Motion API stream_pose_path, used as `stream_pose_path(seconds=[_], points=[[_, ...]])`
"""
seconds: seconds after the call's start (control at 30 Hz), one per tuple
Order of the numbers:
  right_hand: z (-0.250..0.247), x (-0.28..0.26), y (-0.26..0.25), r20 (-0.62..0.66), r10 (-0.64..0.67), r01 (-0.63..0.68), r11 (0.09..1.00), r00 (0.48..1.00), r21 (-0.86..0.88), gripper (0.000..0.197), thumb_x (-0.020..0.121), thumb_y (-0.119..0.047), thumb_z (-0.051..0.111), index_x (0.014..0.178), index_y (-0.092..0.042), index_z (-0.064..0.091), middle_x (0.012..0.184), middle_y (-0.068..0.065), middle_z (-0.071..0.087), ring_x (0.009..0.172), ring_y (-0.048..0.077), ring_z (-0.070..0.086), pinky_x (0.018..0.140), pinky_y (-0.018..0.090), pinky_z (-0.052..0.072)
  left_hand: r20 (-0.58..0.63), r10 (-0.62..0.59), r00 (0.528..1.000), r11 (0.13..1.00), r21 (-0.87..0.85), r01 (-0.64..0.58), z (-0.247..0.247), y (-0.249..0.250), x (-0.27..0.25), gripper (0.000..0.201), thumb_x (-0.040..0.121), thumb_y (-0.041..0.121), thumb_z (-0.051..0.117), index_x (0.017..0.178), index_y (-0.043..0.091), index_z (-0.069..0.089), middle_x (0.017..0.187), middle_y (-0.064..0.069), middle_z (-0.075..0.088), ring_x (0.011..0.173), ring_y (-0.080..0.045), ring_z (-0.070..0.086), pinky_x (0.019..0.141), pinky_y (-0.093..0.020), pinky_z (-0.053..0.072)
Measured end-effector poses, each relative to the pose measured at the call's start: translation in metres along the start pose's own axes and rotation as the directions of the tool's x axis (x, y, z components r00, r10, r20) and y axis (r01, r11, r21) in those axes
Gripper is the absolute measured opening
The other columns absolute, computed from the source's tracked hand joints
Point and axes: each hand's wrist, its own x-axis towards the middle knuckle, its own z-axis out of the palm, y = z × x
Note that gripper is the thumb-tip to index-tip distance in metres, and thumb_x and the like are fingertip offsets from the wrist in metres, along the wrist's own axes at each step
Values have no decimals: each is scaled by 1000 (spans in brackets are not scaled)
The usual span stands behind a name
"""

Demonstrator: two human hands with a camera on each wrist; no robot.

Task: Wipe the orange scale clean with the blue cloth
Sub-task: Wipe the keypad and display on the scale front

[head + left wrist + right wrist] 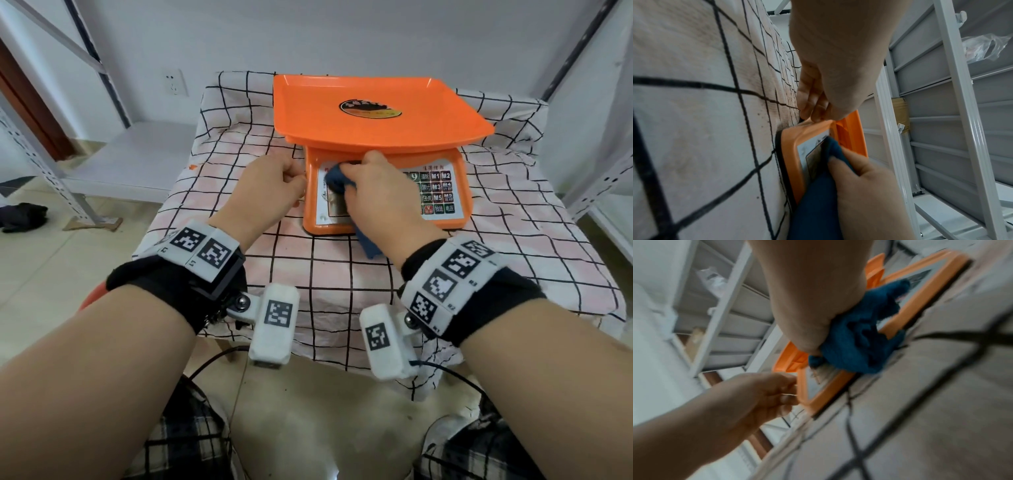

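Observation:
The orange scale [376, 113] stands on the checked tablecloth, its wide tray above a front panel with a keypad [435, 192]. My right hand [373, 192] grips the bunched blue cloth [337, 180] and presses it on the left part of the panel; a tail of the cloth hangs over the front edge. The right wrist view, blurred, shows the blue cloth [859, 337] under my right hand [803, 305]. My left hand [270, 185] sits at the scale's left side, fingers curled against its rim [791, 155], with the left hand's fingertips [813, 104] touching the orange edge.
The checked tablecloth [342, 274] covers a small table. Grey metal shelving stands close on the left [51, 164] and on the right [609, 171]. A dark garment [22, 217] lies on the floor at the left. A plastic bag [982, 47] lies on a shelf.

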Motion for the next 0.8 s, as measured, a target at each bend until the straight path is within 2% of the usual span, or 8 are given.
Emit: stream_pose_path(seconds=[0.1, 0.2, 0.3, 0.37, 0.5, 0.6, 0.7, 0.8], points=[[-3, 1, 3, 82, -114, 115, 993, 990, 2, 32, 96, -19, 40, 120, -27, 59, 100, 4, 45, 94, 27, 52, 65, 33, 33, 8, -7, 1000, 1000, -7, 7, 0, 0, 0, 13, 90, 10, 50, 83, 11, 62, 72, 4, 62, 62, -6, 60, 65, -23, 48], [-7, 4, 10, 34, 1, -1, 1000, 999, -26, 32, 95, -17, 40, 118, -27, 60, 105, 7, 49, 92, 29, 54, 64, 32, 35, 20, -7, 1000, 1000, -9, 8, -1, 2, -2, 13, 90, 10, 50, 86, 12, 63, 73, 4, 63, 63, -8, 61, 66, -24, 49], [0, 4, -6, -22, 89, -90, 995, 996, -39, 28, 96, -15, 40, 116, -21, 58, 99, 7, 43, 76, 28, 48, 62, 32, 31, 20, -1, 1000, 1000, 1, 1, -2, 2, -2, 15, 89, 10, 49, 83, 13, 62, 74, 2, 65, 62, -6, 61, 61, -20, 47], [4, 2, -13, -3, 47, -47, 999, 999, 8, 27, 96, -15, 39, 115, -21, 58, 94, 5, 38, 76, 27, 48, 62, 32, 30, 12, -2, 1000, 1000, 11, 1, -2, 2, 0, 15, 89, 10, 49, 83, 11, 62, 73, 0, 65, 61, -5, 60, 61, -21, 48], [-2, -1, 1, 85, -44, 43, 999, 995, 13, 31, 96, -19, 39, 118, -28, 59, 95, 3, 41, 87, 27, 52, 62, 32, 31, 12, -3, 1000, 1000, 22, 3, -2, 1, 1, 15, 89, 9, 48, 87, 7, 63, 75, -1, 65, 63, -8, 62, 64, -24, 50], [-6, -5, 12, 27, 48, -48, 999, 998, 12, 33, 95, -18, 39, 120, -30, 58, 94, 2, 40, 80, 25, 49, 62, 31, 32, 20, 9, 1000, 999, 43, -10, -2, 2, 0, 18, 90, 10, 47, 89, 4, 64, 78, -3, 66, 66, -11, 63, 66, -24, 50], [2, -4, 1, -38, 163, -162, 986, 986, 37, 29, 96, -16, 39, 116, -23, 58, 93, 2, 35, 71, 25, 44, 59, 31, 31, 17, 16, 1000, 998, 52, -17, -3, 3, 0, 19, 89, 10, 47, 88, 2, 65, 78, -6, 68, 69, -14, 65, 66, -25, 50], [10, -2, -20, -34, 140, -135, 983, 990, 122, 27, 95, -18, 40, 116, -23, 58, 94, 2, 34, 72, 25, 43, 61, 32, 31, 5, 20, 1000, 998, 54, -20, -2, 3, 1, 18, 87, 9, 48, 85, 2, 65, 76, -10, 68, 67, -15, 64, 66, -28, 50]])
